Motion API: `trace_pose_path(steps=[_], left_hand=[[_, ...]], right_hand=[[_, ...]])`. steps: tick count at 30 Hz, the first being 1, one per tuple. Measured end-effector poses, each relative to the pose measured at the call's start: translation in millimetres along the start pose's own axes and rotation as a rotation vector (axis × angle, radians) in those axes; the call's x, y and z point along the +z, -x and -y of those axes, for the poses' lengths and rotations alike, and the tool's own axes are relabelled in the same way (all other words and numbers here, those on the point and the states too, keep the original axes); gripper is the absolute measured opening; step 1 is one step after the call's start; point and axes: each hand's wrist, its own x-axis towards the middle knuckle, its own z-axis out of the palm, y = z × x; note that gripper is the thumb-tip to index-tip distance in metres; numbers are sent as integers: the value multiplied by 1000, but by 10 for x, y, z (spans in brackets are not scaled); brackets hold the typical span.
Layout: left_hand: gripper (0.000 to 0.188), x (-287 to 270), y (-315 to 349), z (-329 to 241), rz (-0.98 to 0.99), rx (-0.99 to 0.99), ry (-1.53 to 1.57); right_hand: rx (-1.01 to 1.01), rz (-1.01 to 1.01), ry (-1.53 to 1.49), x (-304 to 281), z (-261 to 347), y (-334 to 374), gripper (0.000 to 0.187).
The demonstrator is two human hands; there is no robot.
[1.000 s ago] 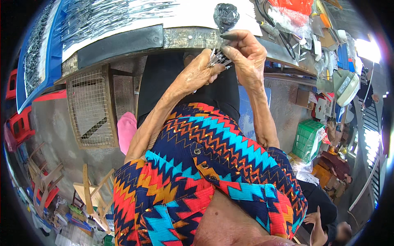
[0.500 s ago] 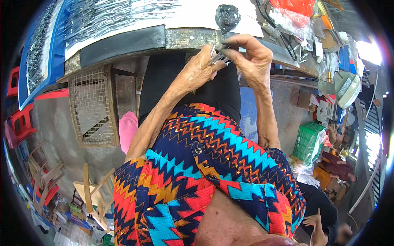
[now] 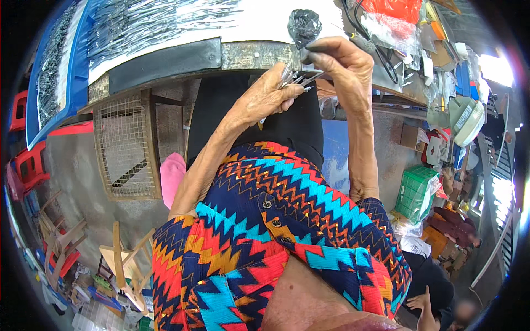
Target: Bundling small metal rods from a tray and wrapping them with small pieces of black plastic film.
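Observation:
My left hand (image 3: 266,95) is closed around several thin silvery metal strips (image 3: 292,78), whose ends stick out past the fingertips at the table edge. To its right, my right hand (image 3: 348,69) is raised with thumb and forefinger drawn together in a pinch; the fingertips look dark. Anything between them is too small to make out. Just beyond those fingertips a bunched black plastic bag (image 3: 305,26) rests on the table. Many thin metal strips (image 3: 160,25) lie in rows on a white sheet at the far left of the table.
A blue tray (image 3: 77,66) holding more dark metal pieces stands at the left. Red plastic (image 3: 395,8), cables and clutter cover the table's right end. Below are a wire-mesh wooden frame (image 3: 126,146) and a green crate (image 3: 415,190). Another person's hand (image 3: 422,302) shows at lower right.
My right hand has moved slightly up and right, away from the strips in my left hand, which stays nearly in place. The strips' ends now show more clearly.

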Motion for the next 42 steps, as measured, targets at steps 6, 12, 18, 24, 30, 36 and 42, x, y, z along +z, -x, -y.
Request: trace_pose_path(steps=[6, 12, 18, 24, 30, 36, 42], left_hand=[[22, -73, 10, -93, -34, 66, 70], [21, -109, 30, -128, -60, 63, 83], [21, -118, 27, -145, -62, 68, 129], [22, -148, -5, -145, -50, 45, 82], [28, -109, -75, -11, -66, 117, 58], [24, -96, -78, -28, -36, 124, 0], [23, -97, -118, 43, -32, 94, 7]], right_hand=[[-106, -85, 83, -88, 0, -266, 17], [-207, -142, 529, -203, -312, -608, 20], [-193, -192, 543, -185, -404, -677, 17], [-77, -20, 243, -38, 13, -385, 13], [-485, 283, 597, 83, 45, -243, 17], [-437, 297, 560, 102, -10, -182, 16], [-338, 226, 474, 86, 17, -218, 16]])
